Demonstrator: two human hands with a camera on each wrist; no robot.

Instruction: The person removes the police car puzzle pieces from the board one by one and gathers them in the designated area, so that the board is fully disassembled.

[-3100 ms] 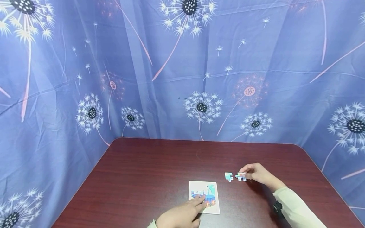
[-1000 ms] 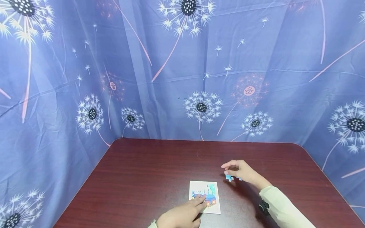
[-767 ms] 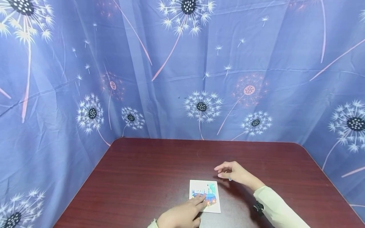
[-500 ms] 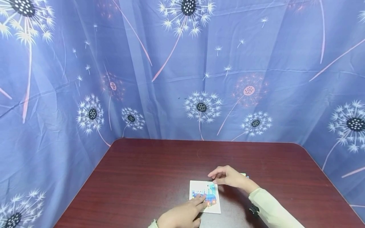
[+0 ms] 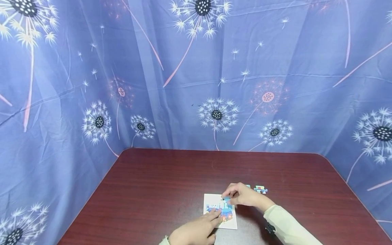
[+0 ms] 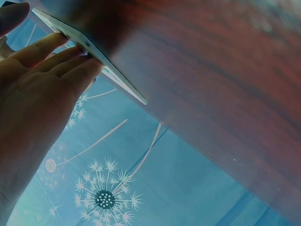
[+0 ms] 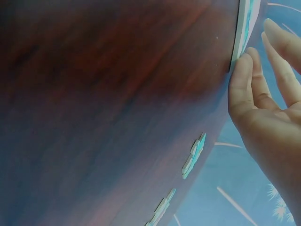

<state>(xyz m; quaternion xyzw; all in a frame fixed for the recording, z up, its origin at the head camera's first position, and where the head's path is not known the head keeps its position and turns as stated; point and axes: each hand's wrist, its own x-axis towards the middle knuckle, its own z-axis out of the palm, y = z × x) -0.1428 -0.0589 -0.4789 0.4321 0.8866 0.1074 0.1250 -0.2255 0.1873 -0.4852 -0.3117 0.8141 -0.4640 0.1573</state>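
Clearly, the left grip (image 5: 196, 230) lies with straight fingers on a white-bordered puzzle board (image 5: 211, 198), which rests under and just ahead of those fingertips on a reddish-brown desk (image 5: 147, 190). The right grip (image 5: 245, 196) has bent fingers at the board's far right corner, ahead and to the right of the left grip; whether its fingertips pinch anything there, I cannot tell. Just beyond the right grip lies one loose piece (image 7: 194, 156), mostly hidden by that hand in the head view. Near it, to the right of the same grip, a second piece (image 5: 260, 189) lies flat on the desk. A pale sleeve (image 5: 286, 223) covers the forearm behind the right grip. Well beyond both grips hangs a blue curtain (image 5: 183, 119) printed with dandelions.
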